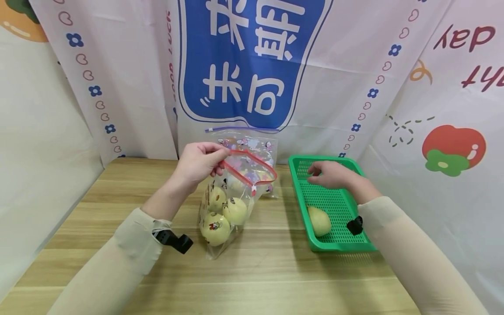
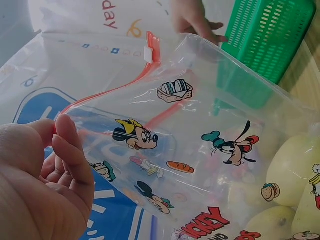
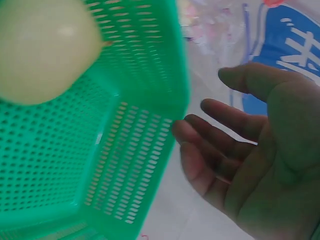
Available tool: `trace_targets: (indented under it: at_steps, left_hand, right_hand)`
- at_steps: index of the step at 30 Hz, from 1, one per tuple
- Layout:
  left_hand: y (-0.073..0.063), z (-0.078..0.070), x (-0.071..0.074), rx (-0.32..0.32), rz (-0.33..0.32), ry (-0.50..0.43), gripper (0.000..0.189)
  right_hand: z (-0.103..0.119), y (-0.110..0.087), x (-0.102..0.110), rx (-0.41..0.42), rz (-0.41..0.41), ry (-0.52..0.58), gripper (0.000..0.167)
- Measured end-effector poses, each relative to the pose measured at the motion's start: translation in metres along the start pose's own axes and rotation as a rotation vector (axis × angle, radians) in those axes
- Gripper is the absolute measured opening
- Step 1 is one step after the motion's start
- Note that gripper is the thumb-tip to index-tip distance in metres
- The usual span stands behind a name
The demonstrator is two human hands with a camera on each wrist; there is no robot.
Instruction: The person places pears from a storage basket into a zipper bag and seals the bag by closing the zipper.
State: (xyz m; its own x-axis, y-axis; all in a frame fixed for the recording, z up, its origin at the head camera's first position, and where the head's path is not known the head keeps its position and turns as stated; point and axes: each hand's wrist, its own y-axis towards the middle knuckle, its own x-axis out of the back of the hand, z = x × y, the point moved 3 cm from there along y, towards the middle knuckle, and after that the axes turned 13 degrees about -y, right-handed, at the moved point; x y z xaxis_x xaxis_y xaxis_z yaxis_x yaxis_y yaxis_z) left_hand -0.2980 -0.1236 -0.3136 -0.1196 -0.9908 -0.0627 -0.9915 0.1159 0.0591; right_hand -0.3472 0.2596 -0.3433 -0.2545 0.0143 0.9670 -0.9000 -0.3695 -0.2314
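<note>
A clear zip bag [image 1: 244,192] printed with cartoon figures stands on the table, its red-edged mouth spread apart. My left hand [image 1: 202,164] pinches the red rim [image 2: 107,95] between thumb and fingers. Several pale yellow-green round fruits [image 1: 215,228] lie low inside the bag. Above the far part of a green plastic basket [image 1: 311,238] hovers my right hand [image 1: 332,175], holding nothing, fingers loosely bent and thumb apart. One pale pear-like fruit [image 1: 319,221] lies at the basket's near left; the right wrist view shows the same fruit [image 3: 47,50] large.
Behind the standing bag, a second printed bag with a purple zip [image 1: 244,130] leans against the back cloth [image 1: 149,109]. Printed cloth walls enclose the wooden table [image 1: 260,284] at the back and sides. The basket stands near the right wall.
</note>
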Motion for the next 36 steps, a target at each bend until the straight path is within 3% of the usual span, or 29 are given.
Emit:
trace_targets:
  at_steps: [4,10,13,24,36]
  left_hand:
    - [0.000,0.001,0.000,0.001,0.001,-0.004,0.023]
    - [0.001,0.001,0.000,-0.005,0.001,0.005,0.023]
    - [0.001,0.002,0.001,-0.004,0.001,0.009,0.023]
    - [0.001,0.002,0.001,-0.010,0.002,0.000,0.023]
    - [0.001,0.001,0.001,-0.003,0.001,0.000,0.023]
  right_hand:
    - [-0.007,-0.004,-0.015,0.010,0.143,-0.016,0.055]
    - [-0.010,-0.009,-0.033,-0.045,0.397,0.058,0.070]
    - [-0.011,-0.010,-0.041,-0.071,0.470,0.060,0.075]
    - [-0.011,-0.015,-0.052,-0.124,0.560,0.090,0.079]
    - [-0.009,-0.017,-0.054,-0.107,0.581,0.045,0.080]
